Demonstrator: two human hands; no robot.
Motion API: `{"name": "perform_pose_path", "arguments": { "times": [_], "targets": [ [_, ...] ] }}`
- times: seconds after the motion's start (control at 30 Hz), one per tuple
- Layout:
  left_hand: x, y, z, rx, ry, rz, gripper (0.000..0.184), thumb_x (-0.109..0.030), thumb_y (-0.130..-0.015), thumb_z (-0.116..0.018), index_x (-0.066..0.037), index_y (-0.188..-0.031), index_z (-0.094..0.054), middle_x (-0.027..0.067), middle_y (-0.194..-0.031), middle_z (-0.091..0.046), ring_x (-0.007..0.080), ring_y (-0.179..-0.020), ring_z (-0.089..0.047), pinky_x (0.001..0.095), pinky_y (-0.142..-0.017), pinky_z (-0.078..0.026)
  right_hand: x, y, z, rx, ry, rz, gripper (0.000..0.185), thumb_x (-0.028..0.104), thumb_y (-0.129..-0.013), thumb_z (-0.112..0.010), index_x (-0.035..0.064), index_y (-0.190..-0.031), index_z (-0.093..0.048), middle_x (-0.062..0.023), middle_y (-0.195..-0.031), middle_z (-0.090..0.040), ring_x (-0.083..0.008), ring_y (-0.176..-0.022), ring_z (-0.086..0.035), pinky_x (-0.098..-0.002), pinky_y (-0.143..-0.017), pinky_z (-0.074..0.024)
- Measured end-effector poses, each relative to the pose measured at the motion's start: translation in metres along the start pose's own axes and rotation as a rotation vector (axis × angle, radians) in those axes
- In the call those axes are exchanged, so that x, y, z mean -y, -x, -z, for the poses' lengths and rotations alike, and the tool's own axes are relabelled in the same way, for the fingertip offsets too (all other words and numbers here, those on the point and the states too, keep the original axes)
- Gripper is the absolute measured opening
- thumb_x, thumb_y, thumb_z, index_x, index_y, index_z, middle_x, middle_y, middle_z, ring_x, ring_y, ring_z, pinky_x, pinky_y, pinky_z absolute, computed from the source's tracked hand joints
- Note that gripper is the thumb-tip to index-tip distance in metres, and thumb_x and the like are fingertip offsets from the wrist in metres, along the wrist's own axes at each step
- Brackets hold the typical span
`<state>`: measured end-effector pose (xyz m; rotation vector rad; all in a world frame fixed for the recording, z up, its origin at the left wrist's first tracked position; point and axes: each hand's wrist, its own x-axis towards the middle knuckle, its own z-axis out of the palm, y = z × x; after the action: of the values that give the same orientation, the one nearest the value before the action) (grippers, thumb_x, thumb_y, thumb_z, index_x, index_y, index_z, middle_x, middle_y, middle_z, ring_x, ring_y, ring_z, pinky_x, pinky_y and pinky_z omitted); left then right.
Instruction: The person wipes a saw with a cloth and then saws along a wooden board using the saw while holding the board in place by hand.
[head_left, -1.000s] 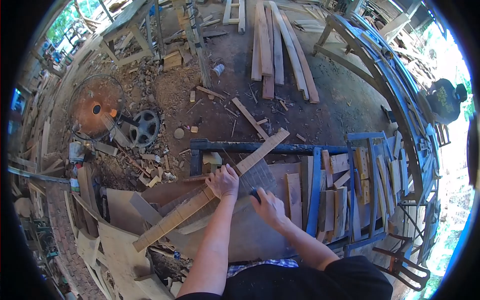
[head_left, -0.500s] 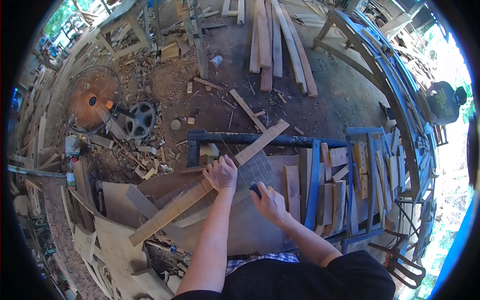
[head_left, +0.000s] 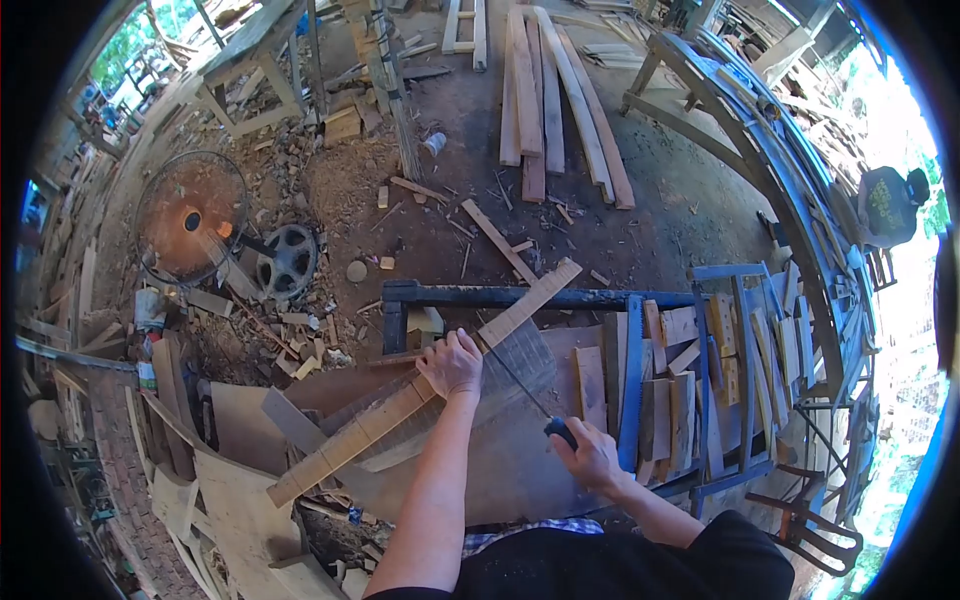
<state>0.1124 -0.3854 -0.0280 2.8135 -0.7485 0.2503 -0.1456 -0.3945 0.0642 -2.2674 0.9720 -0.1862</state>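
Observation:
A long wooden strip with evenly spaced marks across it lies diagonally over a darker wooden block. My left hand grips the strip near its middle, fingers bent over the far edge. In my right hand is the dark handle of a hand saw. Its thin blade, seen almost edge-on, runs up and left to the strip, just right of my left hand. How deep the blade sits in the wood is hard to see.
A dark low frame lies beyond the strip. Several wood offcuts are at right beside a blue bar. Long planks rest on the ground ahead. A rusty disc and pulley wheel are at left. A person is far right.
My right hand has drawn the saw back, down and to the right, baring more blade. My left hand keeps its hold on the strip. The whole view has shifted slightly.

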Motion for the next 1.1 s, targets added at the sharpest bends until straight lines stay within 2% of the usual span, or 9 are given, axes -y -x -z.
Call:
{"name": "perform_pose_path", "arguments": {
  "times": [0.4,0.5,0.6,0.7,0.77,0.83,0.9,1.0,1.1],
  "targets": [
    [-0.003,0.001,0.008,0.043,-0.006,-0.021,0.037,-0.032,-0.096,-0.042,-0.013,-0.081,-0.07,0.0087,-0.082,-0.07,0.0295,-0.082,-0.065,0.0487,-0.083,-0.042,0.059,0.015,0.085,0.112,-0.114,-0.09,0.024,0.028,-0.089,-0.065,0.0066,-0.097,-0.058,-0.0182,-0.074,-0.063,-0.0402,-0.07,-0.064,-0.0464,-0.061,-0.0509],
    [-0.002,0.003,0.003,0.014,-0.006,-0.016,0.037,-0.032,-0.096,-0.042,-0.012,-0.08,-0.07,0.0088,-0.083,-0.07,0.0301,-0.081,-0.065,0.0483,-0.082,-0.042,0.04,-0.071,0.086,-0.246,-0.108,0.071,0.025,0.025,-0.089,-0.066,0.0045,-0.102,-0.06,-0.0175,-0.077,-0.065,-0.039,-0.073,-0.065,-0.044,-0.062,-0.0514],
    [-0.003,0.003,0.004,0.029,-0.034,-0.021,0.038,-0.032,-0.095,-0.042,-0.012,-0.081,-0.071,0.0096,-0.083,-0.071,0.0308,-0.081,-0.065,0.0483,-0.081,-0.042,0.053,-0.206,0.078,-0.216,0.087,0.042,0.035,0.037,-0.091,-0.06,0.0087,-0.111,-0.061,-0.0184,-0.085,-0.068,-0.0392,-0.083,-0.066,-0.0491,-0.072,-0.0526],
    [-0.005,0.004,0.005,0.06,-0.033,-0.027,0.039,-0.032,-0.095,-0.042,-0.01,-0.081,-0.071,0.011,-0.086,-0.071,0.0318,-0.084,-0.065,0.0491,-0.082,-0.041,0.097,-0.295,0.09,-0.213,0.155,0.205,0.033,0.039,-0.091,-0.055,0.0082,-0.102,-0.061,-0.0205,-0.088,-0.069,-0.0409,-0.086,-0.067,-0.0508,-0.075,-0.0532],
    [-0.005,0.001,0.007,0.079,-0.029,-0.021,0.04,-0.032,-0.096,-0.042,-0.009,-0.081,-0.071,0.0115,-0.088,-0.071,0.0322,-0.086,-0.065,0.0497,-0.082,-0.041,0.089,-0.336,0.116,-0.328,0.16,0.123,0.031,0.036,-0.091,-0.053,0.008,-0.1,-0.063,-0.0207,-0.09,-0.07,-0.0395,-0.086,-0.068,-0.0491,-0.076,-0.0545],
    [-0.004,0.003,0.006,0.077,-0.045,-0.014,0.042,-0.034,-0.096,-0.041,-0.009,-0.081,-0.071,0.0116,-0.087,-0.071,0.0321,-0.086,-0.065,0.0495,-0.082,-0.041,0.034,-0.362,0.153,-0.391,0.193,-0.239,0.032,0.034,-0.091,-0.051,0.0075,-0.103,-0.065,-0.017,-0.092,-0.071,-0.0371,-0.089,-0.07,-0.046,-0.078,-0.0556],
    [-0.001,0.003,0.003,0.054,-0.041,-0.018,0.041,-0.034,-0.096,-0.041,-0.01,-0.082,-0.071,0.0114,-0.086,-0.071,0.0318,-0.085,-0.065,0.0492,-0.082,-0.041,-0.015,-0.321,0.168,-0.563,0.121,-0.33,0.042,0.04,-0.092,-0.053,0.0054,-0.114,-0.062,-0.019,-0.095,-0.071,-0.0376,-0.09,-0.069,-0.0458,-0.078,-0.0543],
    [-0.003,0.003,0.003,0.016,-0.017,0.004,0.04,-0.035,-0.096,-0.041,-0.011,-0.083,-0.071,0.0108,-0.084,-0.071,0.0315,-0.084,-0.064,0.0489,-0.083,-0.041,-0.07,-0.224,0.139,-0.497,0.016,0.023,0.039,0.04,-0.093,-0.057,0.001,-0.098,-0.059,-0.0287,-0.09,-0.065,-0.048,-0.088,-0.062,-0.0507,-0.074,-0.0493],
    [-0.001,0.004,0.004,0.007,0.01,0.0,0.04,-0.036,-0.096,-0.041,-0.012,-0.084,-0.07,0.01,-0.084,-0.071,0.0315,-0.084,-0.064,0.0489,-0.084,-0.04,-0.088,-0.116,0.072,-0.394,-0.094,-0.09,0.035,0.035,-0.093,-0.061,0.0001,-0.092,-0.058,-0.0219,-0.08,-0.064,-0.0354,-0.073,-0.064,-0.0428,-0.066,-0.0481]
  ]
}}
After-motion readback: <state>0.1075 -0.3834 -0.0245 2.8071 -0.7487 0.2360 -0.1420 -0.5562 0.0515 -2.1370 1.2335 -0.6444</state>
